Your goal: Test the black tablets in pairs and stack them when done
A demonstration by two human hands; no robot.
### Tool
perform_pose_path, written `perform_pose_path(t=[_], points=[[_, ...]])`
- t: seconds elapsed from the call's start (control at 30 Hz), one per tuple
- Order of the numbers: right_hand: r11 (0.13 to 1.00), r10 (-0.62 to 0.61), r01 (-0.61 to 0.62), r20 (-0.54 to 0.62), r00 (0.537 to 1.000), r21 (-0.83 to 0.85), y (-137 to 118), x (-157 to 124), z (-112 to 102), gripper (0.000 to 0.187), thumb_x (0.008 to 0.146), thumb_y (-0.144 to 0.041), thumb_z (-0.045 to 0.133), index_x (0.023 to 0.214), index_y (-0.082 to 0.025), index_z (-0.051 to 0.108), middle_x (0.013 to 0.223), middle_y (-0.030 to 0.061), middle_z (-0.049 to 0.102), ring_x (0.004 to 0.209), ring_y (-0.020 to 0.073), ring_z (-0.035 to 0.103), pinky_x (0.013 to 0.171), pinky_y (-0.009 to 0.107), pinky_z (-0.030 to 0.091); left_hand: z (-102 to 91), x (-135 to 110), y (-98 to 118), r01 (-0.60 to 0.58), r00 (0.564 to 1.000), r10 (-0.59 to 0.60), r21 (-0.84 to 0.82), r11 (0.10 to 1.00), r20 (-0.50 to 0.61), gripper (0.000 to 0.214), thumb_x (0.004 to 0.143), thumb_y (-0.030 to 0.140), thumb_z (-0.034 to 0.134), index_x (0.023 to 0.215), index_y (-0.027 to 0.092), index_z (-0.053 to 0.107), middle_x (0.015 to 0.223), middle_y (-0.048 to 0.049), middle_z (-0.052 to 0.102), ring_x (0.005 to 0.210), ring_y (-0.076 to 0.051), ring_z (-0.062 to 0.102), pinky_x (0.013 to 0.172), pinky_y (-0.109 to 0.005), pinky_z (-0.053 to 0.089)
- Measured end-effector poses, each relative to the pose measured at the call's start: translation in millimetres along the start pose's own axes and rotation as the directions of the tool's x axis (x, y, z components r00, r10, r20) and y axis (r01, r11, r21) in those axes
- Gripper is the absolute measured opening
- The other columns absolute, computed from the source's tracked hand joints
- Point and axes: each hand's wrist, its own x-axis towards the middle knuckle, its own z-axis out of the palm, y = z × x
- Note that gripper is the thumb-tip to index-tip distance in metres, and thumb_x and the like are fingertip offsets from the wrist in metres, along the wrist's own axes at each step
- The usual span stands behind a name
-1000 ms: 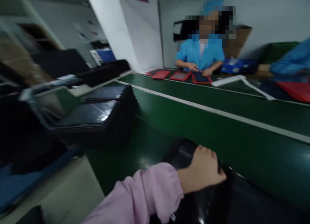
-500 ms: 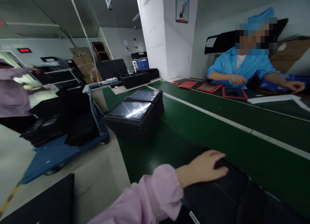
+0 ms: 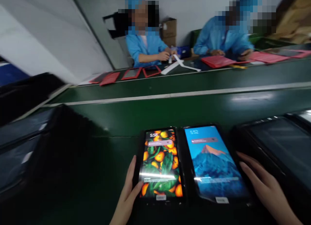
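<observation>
Smartphones (image 3: 187, 163), 2 of them, lie side by side with screens lit on a green conveyor belt (image 3: 170, 118), each seated in a black holder (image 3: 186, 160). The left screen shows oranges and leaves, the right a blue mountain, both with a clock reading near 5:50. The left hand (image 3: 127, 192) stands open against the left phone's outer edge, fingers up. The right hand (image 3: 264, 186) lies open with fingers spread, its fingertips beside the right phone's holder. Neither hand closes on anything. Where 1 hand gripped a dark stack at the belt's edge a second ago, both hands now show and the lit screens fill the view. A third, dark screen (image 3: 279, 147) sits just right of the pair, and a blurred black stack (image 3: 31, 134) stands well to the left. Past a white stripe (image 3: 170, 95), 2 co-workers (image 3: 143, 46) in blue smocks and caps sit at the far side of a second belt, their hands among red frames (image 3: 152, 71) and a white strip (image 3: 175, 64). A cardboard box (image 3: 168, 29) stands behind them
</observation>
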Motion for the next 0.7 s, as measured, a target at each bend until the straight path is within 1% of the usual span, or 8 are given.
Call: perform_pose_path(t=[0.1,0.17,0.27,0.33,0.43,0.53,0.63,0.7], points=[[1.0,-0.025,0.025,-0.022,0.999,-0.005,-17,-9,-8,0.052,0.1,-0.07,0.058,0.119,-0.029,0.083,0.126,0.01,0.08,0.115,0.0324,0.077,0.097,0.048,0.067,-14.1,-1,1,0.005,0.995,-0.013,0.082,0.997,0.098,0.085,0.103,0.061,0.053,0.176,0.031,0.02,0.185,-0.0054,0.022,0.169,-0.029,0.02,0.137,-0.046,0.017],[0.985,-0.169,0.169,-0.007,0.986,-0.038,-28,-14,-9,0.037,0.105,-0.055,0.058,0.118,-0.032,0.084,0.134,0.0092,0.077,0.122,0.0307,0.075,0.1,0.047,0.066,-24.0,0,1,-0.014,0.988,-0.01,0.158,0.987,0.153,0.095,0.099,0.062,0.06,0.177,0.033,0.014,0.186,-0.0063,0.017,0.17,-0.033,0.016,0.136,-0.051,0.018],[0.898,-0.435,0.437,0.055,0.899,-0.043,-41,-28,-12,0.031,0.106,-0.034,0.057,0.105,-0.035,0.088,0.133,0.0075,0.078,0.133,0.0316,0.069,0.101,0.048,0.065,-29.5,4,4,-0.074,0.969,-0.004,0.304,0.95,0.246,0.109,0.091,0.064,0.071,0.177,0.03,0.012,0.187,-0.0115,0.007,0.17,-0.042,0.01,0.131,-0.063,0.026],[0.84,-0.538,0.543,0.108,0.836,-0.019,-48,-38,-14,0.033,0.105,-0.028,0.056,0.102,-0.034,0.088,0.132,0.0073,0.078,0.138,0.0324,0.064,0.1,0.048,0.065,-24.7,10,10,-0.09,0.965,-0.009,0.364,0.927,0.26,0.112,0.087,0.066,0.074,0.176,0.029,0.016,0.186,-0.0137,0.004,0.169,-0.046,0.009,0.129,-0.067,0.029],[0.829,-0.551,0.559,0.188,0.813,0.012,-54,-47,-16,0.036,0.104,-0.025,0.053,0.102,-0.033,0.088,0.136,0.0068,0.077,0.144,0.0325,0.059,0.103,0.048,0.064,-10.6,19,21,0.013,0.993,-0.054,0.36,0.933,0.105,0.101,0.09,0.066,0.07,0.174,0.03,0.026,0.185,-0.0142,0.009,0.169,-0.045,0.013,0.129,-0.068,0.03],[0.834,-0.538,0.551,0.208,0.817,-0.005,-56,-45,-14,0.036,0.105,-0.025,0.053,0.101,-0.033,0.088,0.14,0.0051,0.075,0.149,0.0335,0.054,0.106,0.05,0.063,-1.2,28,24,0.101,0.995,-0.095,0.202,0.974,-0.041,0.087,0.098,0.061,0.063,0.172,0.026,0.033,0.181,-0.0158,0.026,0.168,-0.04,0.024,0.133,-0.059,0.026],[0.839,-0.515,0.538,0.199,0.833,-0.083,-51,-37,-10,0.029,0.104,-0.027,0.06,0.109,-0.036,0.087,0.148,0.0039,0.071,0.153,0.0359,0.05,0.107,0.053,0.061,-1.7,31,22,0.093,0.995,-0.094,-0.023,0.995,-0.043,0.082,0.1,0.059,0.061,0.171,0.026,0.036,0.179,-0.011,0.036,0.167,-0.035,0.028,0.136,-0.051,0.023],[0.878,-0.434,0.455,0.156,0.887,-0.148,-46,-33,-7,0.03,0.106,-0.031,0.06,0.122,-0.038,0.084,0.153,0.0047,0.067,0.153,0.0369,0.049,0.11,0.057,0.059,-4.8,31,19,0.096,0.995,-0.099,-0.107,0.99,-0.031,0.086,0.097,0.062,0.065,0.17,0.026,0.038,0.18,-0.0089,0.035,0.167,-0.035,0.026,0.137,-0.048,0.022]])
